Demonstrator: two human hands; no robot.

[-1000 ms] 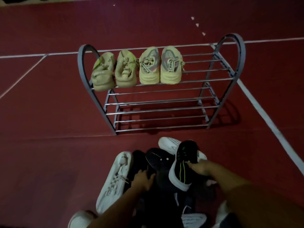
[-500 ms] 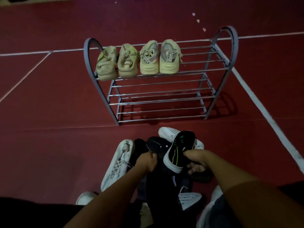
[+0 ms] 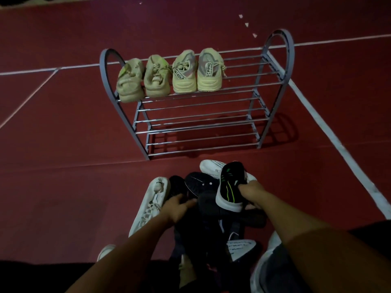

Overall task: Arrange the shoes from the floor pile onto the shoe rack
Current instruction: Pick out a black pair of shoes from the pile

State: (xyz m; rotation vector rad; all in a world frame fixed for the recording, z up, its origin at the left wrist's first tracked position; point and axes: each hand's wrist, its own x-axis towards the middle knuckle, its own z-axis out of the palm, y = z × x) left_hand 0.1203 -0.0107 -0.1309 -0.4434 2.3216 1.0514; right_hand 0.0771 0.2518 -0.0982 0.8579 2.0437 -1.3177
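My right hand (image 3: pixel 250 192) fingers are pinching the black shoe (image 3: pixel 229 187) for the shoe rack (image 3: pixel 277 66), while my left hand (image 3: pixel 179 208) fingers are spreading into the floor pile (image 3: pixel 203 208), probably seeking its pair.

My right hand (image 3: pixel 250 192) is gripping the black sneaker (image 3: pixel 229 187), its fingers hiding behind the shoe. My left hand (image 3: pixel 179 208) is covering part of the dark shoes (image 3: pixel 203 225), too dim to separate. My forearms are blocking the pile's near end.
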